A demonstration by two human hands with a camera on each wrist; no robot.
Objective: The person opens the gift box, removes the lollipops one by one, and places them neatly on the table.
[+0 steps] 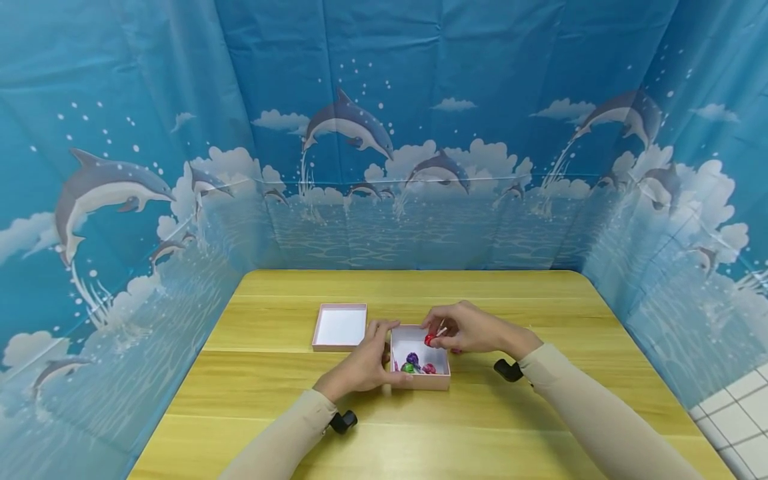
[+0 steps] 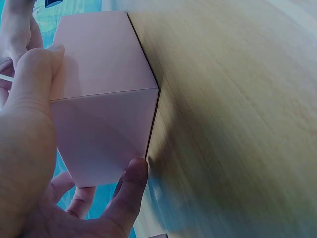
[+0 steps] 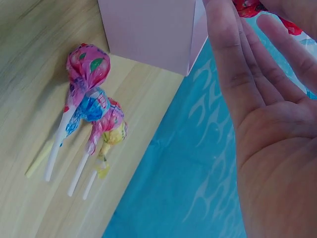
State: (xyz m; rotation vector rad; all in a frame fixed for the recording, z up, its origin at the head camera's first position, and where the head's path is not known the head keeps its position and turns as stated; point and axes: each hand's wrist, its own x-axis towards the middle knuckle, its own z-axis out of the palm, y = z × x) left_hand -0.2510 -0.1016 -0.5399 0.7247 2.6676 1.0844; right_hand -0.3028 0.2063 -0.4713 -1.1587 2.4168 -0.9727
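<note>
A pink box with a white inside stands open on the table. My left hand grips it from the left, the thumb on its near wall and fingers along the side wall. Over the box's right part, my right hand pinches a red-wrapped lollipop, its white stick pointing up to the right. Inside the box lie a purple lollipop, a green lollipop and a pink lollipop. Several wrapped lollipops, among them a pink one and a yellow one, lie outside, beside the box.
A shallow pink lid, white inside, lies left of the box behind my left hand. The yellow wooden table ends at a blue dolphin-print curtain on the back and sides. White floor tiles show at the right.
</note>
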